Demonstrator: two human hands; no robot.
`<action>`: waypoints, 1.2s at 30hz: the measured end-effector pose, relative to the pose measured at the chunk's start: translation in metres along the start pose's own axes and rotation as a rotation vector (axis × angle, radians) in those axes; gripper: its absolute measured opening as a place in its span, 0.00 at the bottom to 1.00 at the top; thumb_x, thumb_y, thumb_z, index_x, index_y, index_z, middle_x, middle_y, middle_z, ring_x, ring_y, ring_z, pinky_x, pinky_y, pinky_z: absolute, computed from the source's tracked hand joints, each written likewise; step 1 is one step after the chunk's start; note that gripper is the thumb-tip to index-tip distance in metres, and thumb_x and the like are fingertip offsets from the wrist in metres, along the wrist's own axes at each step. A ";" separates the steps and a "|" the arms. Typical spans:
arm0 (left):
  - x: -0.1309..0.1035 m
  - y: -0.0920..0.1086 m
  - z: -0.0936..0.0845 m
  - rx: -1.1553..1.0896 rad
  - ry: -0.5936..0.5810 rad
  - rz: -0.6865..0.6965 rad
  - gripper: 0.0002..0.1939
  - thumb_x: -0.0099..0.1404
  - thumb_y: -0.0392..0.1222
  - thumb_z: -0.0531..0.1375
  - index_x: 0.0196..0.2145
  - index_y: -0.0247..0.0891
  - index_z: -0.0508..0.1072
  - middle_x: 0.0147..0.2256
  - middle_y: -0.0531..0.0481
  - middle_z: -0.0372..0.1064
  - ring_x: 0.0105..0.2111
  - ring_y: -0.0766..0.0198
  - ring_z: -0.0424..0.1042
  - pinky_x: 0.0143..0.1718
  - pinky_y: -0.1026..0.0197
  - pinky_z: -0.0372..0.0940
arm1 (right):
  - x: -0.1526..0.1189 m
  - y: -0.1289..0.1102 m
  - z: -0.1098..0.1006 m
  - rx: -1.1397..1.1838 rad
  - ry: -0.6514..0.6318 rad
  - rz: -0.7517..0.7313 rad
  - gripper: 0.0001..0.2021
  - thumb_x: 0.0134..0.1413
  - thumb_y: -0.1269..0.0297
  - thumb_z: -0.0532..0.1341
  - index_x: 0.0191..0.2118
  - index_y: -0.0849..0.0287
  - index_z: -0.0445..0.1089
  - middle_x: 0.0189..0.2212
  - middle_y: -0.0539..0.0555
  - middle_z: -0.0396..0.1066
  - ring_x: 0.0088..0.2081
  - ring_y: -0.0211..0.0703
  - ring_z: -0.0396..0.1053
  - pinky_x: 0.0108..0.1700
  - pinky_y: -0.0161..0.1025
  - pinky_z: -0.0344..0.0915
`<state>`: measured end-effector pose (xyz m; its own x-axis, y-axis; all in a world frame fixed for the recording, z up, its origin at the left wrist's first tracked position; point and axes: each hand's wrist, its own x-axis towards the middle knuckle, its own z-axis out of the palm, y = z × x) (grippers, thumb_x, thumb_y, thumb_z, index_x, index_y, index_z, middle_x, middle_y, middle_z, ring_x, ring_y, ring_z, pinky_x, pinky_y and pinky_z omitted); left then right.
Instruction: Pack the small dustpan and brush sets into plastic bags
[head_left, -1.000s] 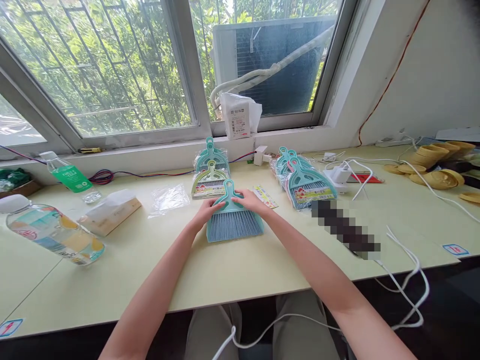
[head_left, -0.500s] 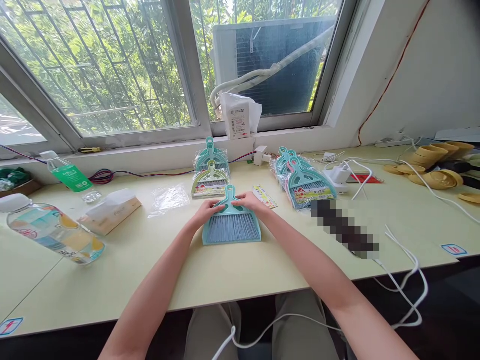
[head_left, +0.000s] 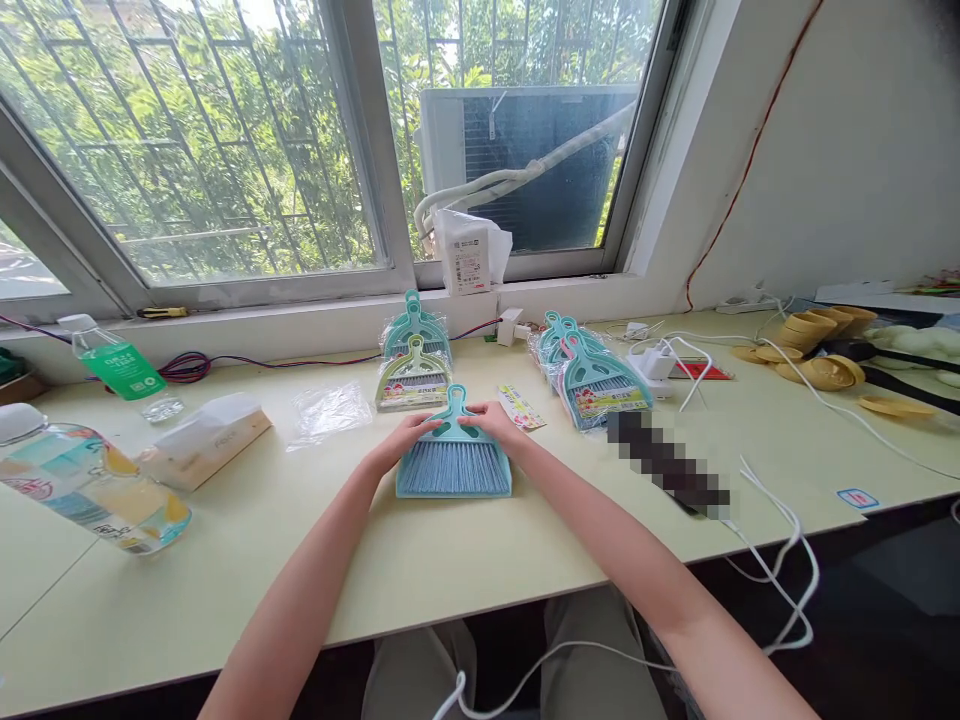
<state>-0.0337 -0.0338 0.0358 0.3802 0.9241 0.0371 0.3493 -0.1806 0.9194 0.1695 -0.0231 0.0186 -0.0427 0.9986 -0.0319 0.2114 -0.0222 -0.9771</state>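
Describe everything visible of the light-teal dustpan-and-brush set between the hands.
The light-teal dustpan-and-brush set looks plastic, with cutouts below its handle and grey-blue bristles lying over the dustpan. The handle points toward the grey-framed window. Left hand and right hand grip opposite sides; its front edge seems to rest on the pale-yellow tabletop.

Brightly lit by daylight from the window ahead, blown out to near white in places. Pale and even across the bench, with soft, faint shadows; very dark beneath. Glinting on crumpled clear film. Gray on the shaded wall at right. Sharp enough centrally to show brush bristles. Stretched toward the edges, notably in the large bottle. Pixelated over one dark object.
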 end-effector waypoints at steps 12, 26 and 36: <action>-0.003 -0.004 0.007 -0.400 -0.115 -0.154 0.29 0.50 0.56 0.67 0.47 0.41 0.72 0.47 0.42 0.71 0.45 0.50 0.71 0.41 0.55 0.66 | -0.010 0.011 -0.064 -0.704 0.238 -0.326 0.19 0.59 0.72 0.49 0.52 0.58 0.68 0.58 0.56 0.64 0.61 0.45 0.56 0.60 0.45 0.55; 0.004 -0.010 0.008 -0.453 0.134 -0.130 0.32 0.55 0.50 0.65 0.55 0.42 0.64 0.51 0.42 0.68 0.47 0.53 0.71 0.42 0.57 0.70 | -0.019 0.002 -0.066 -1.044 0.201 -0.208 0.16 0.63 0.61 0.50 0.50 0.53 0.70 0.50 0.57 0.70 0.53 0.48 0.64 0.48 0.40 0.59; 0.002 0.000 0.011 -0.629 0.208 -0.144 0.28 0.51 0.42 0.68 0.49 0.42 0.68 0.47 0.45 0.70 0.43 0.58 0.72 0.39 0.62 0.70 | -0.010 0.018 -0.069 -0.905 0.075 -0.268 0.13 0.55 0.60 0.59 0.46 0.55 0.67 0.51 0.57 0.68 0.54 0.51 0.61 0.54 0.50 0.53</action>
<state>-0.0237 -0.0359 0.0318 0.1722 0.9813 -0.0861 -0.2043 0.1211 0.9714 0.2409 -0.0301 0.0154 -0.1434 0.9661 0.2148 0.8821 0.2231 -0.4148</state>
